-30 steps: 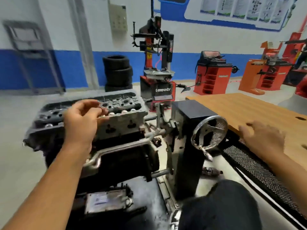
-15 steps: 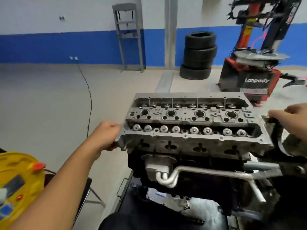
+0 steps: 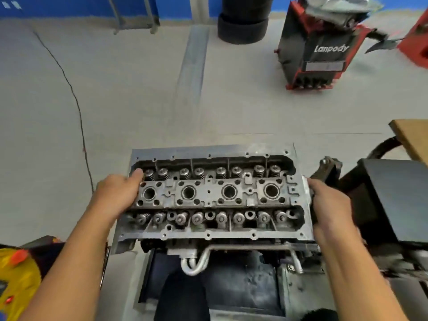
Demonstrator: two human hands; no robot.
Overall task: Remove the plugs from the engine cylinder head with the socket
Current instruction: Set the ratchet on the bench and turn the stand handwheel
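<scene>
- We look straight down on the cylinder head [image 3: 215,195], which sits on top of the engine in the middle of our view, over the grey floor [image 3: 139,100].
- Our left hand [image 3: 115,195] grips the head's left end — thumb hooked over the rim beside the first valve spring, the other fingers wrapped out of sight round the edge.
- Our right hand [image 3: 331,205] clamps the right end, its fingers curled over that edge.
- Four round plug wells [image 3: 189,192] run in a row along the middle, with valve springs in a line on either side; we cannot tell what sits inside the wells.
- A silver pipe [image 3: 199,262] loops below the near edge.
- A red-and-black tyre machine [image 3: 319,49] stands well apart, beyond the head — stacked tyres [image 3: 243,22] to its left.
</scene>
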